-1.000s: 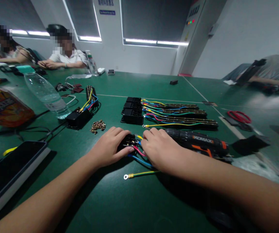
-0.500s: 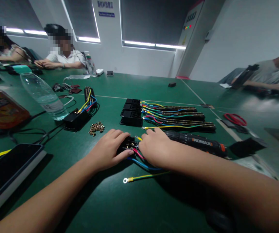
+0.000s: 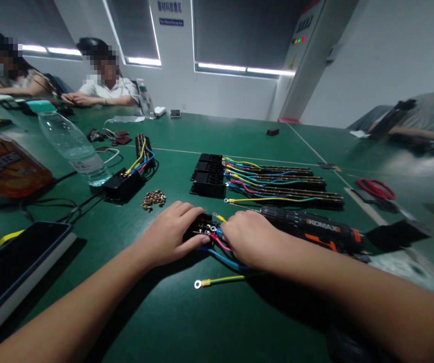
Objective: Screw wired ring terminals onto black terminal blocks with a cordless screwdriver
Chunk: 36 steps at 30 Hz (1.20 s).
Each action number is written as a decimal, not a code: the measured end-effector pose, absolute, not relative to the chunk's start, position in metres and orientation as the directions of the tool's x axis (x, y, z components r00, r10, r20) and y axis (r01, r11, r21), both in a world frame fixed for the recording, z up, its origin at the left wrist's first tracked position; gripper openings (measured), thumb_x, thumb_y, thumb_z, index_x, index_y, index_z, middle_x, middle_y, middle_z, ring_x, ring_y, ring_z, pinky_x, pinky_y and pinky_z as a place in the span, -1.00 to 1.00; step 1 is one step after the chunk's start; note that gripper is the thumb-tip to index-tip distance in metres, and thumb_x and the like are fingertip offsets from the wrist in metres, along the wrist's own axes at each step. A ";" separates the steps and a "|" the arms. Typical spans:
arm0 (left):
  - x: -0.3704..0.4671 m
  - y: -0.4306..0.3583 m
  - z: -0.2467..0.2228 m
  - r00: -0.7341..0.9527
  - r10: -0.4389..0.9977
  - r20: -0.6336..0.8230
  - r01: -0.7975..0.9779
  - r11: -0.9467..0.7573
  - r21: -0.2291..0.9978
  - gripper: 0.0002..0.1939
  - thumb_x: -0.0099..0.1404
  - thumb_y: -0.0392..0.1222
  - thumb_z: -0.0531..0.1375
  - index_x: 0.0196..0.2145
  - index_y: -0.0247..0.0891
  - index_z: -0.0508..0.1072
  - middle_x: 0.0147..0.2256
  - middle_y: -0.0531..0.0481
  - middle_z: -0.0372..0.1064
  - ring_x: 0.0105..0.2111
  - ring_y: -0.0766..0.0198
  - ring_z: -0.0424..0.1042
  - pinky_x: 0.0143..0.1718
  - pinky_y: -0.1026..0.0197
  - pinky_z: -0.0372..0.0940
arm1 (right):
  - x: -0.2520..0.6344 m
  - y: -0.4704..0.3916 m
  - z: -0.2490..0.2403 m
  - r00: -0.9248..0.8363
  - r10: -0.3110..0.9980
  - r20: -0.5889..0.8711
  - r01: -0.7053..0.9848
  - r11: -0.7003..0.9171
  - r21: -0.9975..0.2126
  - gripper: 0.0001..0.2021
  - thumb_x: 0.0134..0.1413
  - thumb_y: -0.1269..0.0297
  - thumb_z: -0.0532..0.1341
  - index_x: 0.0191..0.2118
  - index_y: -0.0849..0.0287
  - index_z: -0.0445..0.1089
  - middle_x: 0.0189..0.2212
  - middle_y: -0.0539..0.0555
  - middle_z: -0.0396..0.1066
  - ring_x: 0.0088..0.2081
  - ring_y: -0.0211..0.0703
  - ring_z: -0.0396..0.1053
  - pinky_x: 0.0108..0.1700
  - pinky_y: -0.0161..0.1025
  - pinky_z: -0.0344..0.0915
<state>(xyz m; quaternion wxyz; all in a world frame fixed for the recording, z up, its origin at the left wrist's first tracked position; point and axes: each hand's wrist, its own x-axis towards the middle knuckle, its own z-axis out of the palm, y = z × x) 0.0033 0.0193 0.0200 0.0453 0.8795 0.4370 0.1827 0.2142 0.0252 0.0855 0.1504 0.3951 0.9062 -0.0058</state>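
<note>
My left hand (image 3: 171, 233) is closed around a small black socket housing (image 3: 197, 224), thumb on the near side and fingers over the far side. Brass contacts show on its top. Just right of it, my right hand (image 3: 252, 236) pinches a blue wire (image 3: 219, 231) whose ring terminal lies over the housing's right end. A red wire (image 3: 222, 244) runs from that end beneath my right hand. A yellow-green wire (image 3: 224, 279) with a bare ring terminal lies on the near side. The right fingertips are partly hidden.
A pile of brass screws (image 3: 153, 198) lies left of my hands. Several wired black socket units (image 3: 207, 185) stand beyond. An electric screwdriver (image 3: 315, 227) lies behind my right forearm. A bottle (image 3: 73, 146), another wired unit (image 3: 122, 186) and a phone (image 3: 20, 267) are at left.
My right hand has drawn slightly right, away from the housing, and the blue wire's ring terminal now shows. My left hand keeps its hold. The view has shifted a little.
</note>
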 end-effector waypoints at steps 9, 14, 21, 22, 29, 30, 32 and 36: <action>0.002 0.018 0.020 0.587 0.750 0.304 0.706 -0.658 0.261 -0.53 0.39 0.14 0.12 0.06 -0.28 0.32 -0.07 -0.18 0.35 -0.11 0.05 0.31 -0.07 0.00 0.26 | 0.214 0.029 0.084 -0.652 0.709 -0.268 0.715 0.693 0.092 -0.74 0.21 0.36 0.09 -0.23 0.25 0.54 -0.31 0.32 0.59 -0.19 0.16 0.57 -0.17 -0.03 0.44; 0.002 0.019 0.019 0.587 0.749 0.308 0.702 -0.660 0.267 -0.53 0.39 0.14 0.13 0.05 -0.28 0.32 -0.08 -0.18 0.35 -0.12 0.05 0.31 -0.09 0.01 0.26 | 0.214 0.033 0.082 -0.660 0.702 -0.267 0.713 0.697 0.073 -0.76 0.19 0.28 0.15 -0.21 0.26 0.56 -0.35 0.32 0.59 -0.24 0.20 0.57 -0.25 -0.05 0.44; 0.003 0.019 0.020 0.581 0.759 0.293 0.711 -0.649 0.270 -0.53 0.39 0.15 0.12 0.06 -0.27 0.32 -0.08 -0.18 0.36 -0.12 0.05 0.31 -0.09 0.01 0.26 | 0.225 0.030 0.079 -0.693 0.674 -0.255 0.692 0.721 0.024 -0.72 0.27 0.27 0.09 -0.24 0.27 0.54 -0.28 0.28 0.59 -0.24 0.11 0.55 -0.20 -0.11 0.40; 0.003 0.019 0.020 0.581 0.760 0.291 0.712 -0.648 0.272 -0.53 0.39 0.15 0.12 0.06 -0.27 0.32 -0.08 -0.18 0.36 -0.12 0.04 0.31 -0.09 0.00 0.26 | 0.226 0.029 0.077 -0.697 0.674 -0.243 0.692 0.722 0.019 -0.72 0.28 0.27 0.08 -0.23 0.26 0.53 -0.27 0.27 0.58 -0.22 0.09 0.54 -0.18 -0.12 0.40; 0.002 0.018 0.019 0.577 0.758 0.303 0.703 -0.650 0.287 -0.53 0.39 0.15 0.13 0.06 -0.26 0.32 -0.07 -0.17 0.35 -0.11 0.05 0.31 -0.08 0.00 0.26 | 0.228 0.024 0.067 -0.673 0.720 -0.171 0.728 0.685 0.017 -0.69 0.29 0.30 0.02 -0.28 0.24 0.52 -0.30 0.26 0.57 -0.23 0.09 0.52 -0.20 -0.12 0.38; 0.002 0.018 0.019 0.577 0.757 0.306 0.700 -0.652 0.293 -0.53 0.39 0.14 0.13 0.06 -0.26 0.32 -0.07 -0.17 0.35 -0.11 0.05 0.31 -0.08 0.00 0.25 | 0.227 0.024 0.067 -0.669 0.724 -0.167 0.732 0.681 0.020 -0.69 0.28 0.30 0.03 -0.29 0.24 0.52 -0.31 0.27 0.56 -0.24 0.10 0.52 -0.21 -0.12 0.38; 0.003 0.018 0.018 0.577 0.755 0.313 0.693 -0.655 0.303 -0.54 0.39 0.14 0.13 0.05 -0.26 0.32 -0.08 -0.16 0.36 -0.12 0.05 0.31 -0.08 0.00 0.25 | 0.226 0.024 0.066 -0.669 0.726 -0.160 0.733 0.680 0.025 -0.71 0.26 0.30 0.04 -0.29 0.24 0.51 -0.31 0.28 0.56 -0.24 0.12 0.52 -0.22 -0.11 0.38; 0.003 0.019 0.017 0.577 0.749 0.326 0.682 -0.662 0.312 -0.54 0.39 0.13 0.13 0.05 -0.28 0.30 -0.09 -0.16 0.35 -0.12 0.06 0.30 -0.08 0.00 0.25 | 0.226 0.024 0.065 -0.669 0.727 -0.154 0.733 0.680 0.024 -0.72 0.24 0.31 0.05 -0.30 0.22 0.52 -0.33 0.27 0.56 -0.25 0.14 0.52 -0.24 -0.09 0.39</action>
